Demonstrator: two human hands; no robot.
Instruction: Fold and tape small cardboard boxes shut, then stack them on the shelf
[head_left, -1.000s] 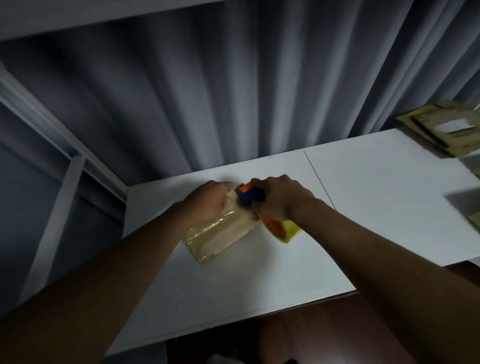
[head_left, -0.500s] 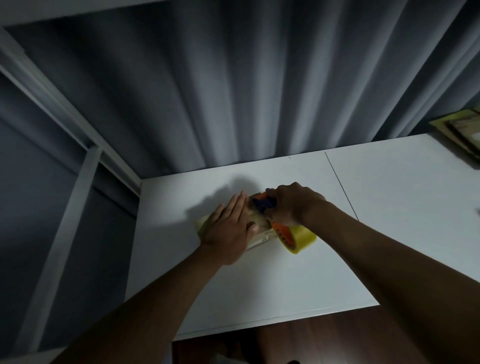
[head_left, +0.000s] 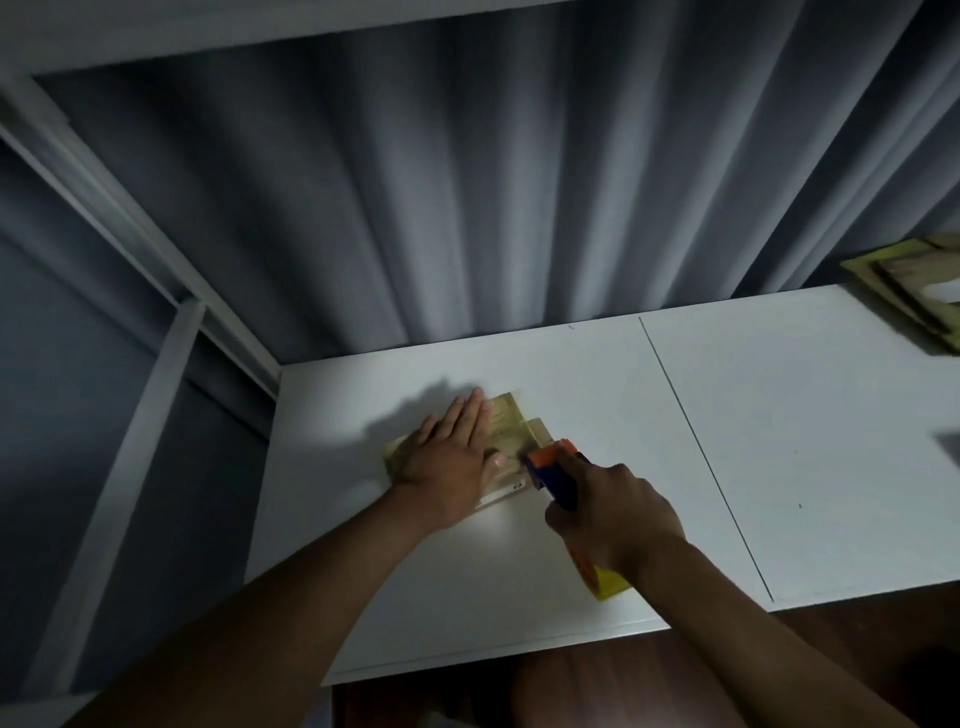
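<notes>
Flat and straight-fingered, the grip of the left hand (head_left: 451, 457) presses down on the top of a small cardboard box (head_left: 506, 431), pinning it to the desk (head_left: 810, 441). The right hand (head_left: 615, 512) has its fingers wrapped around the blue-and-orange handle of a tape dispenser (head_left: 553, 470), whose yellowish tape roll (head_left: 610, 584) shows below the wrist, nearer the front edge of the desk. The dispenser's orange head sits at the box's near right end, touching it or just beside it; which of the two cannot be told in this dim light.

The box lies toward the back left corner of the desk, well in from the front edge, with a glossy sheen on its top that looks like tape already laid. One pale flap or strip pokes out at the box's right end by the dispenser head.

As a judgement, the folding of this box is done and the taping is at or close to its end: what seems left is to cut the tape free and smooth it down. Stacking is not yet done for this box. A pile of flattened cardboard (head_left: 914, 283) waits at the back right corner of the desk, so more boxes appear to remain. White shelf rails (head_left: 130, 218) stand to the left, against a grey curtain (head_left: 467, 182).
</notes>
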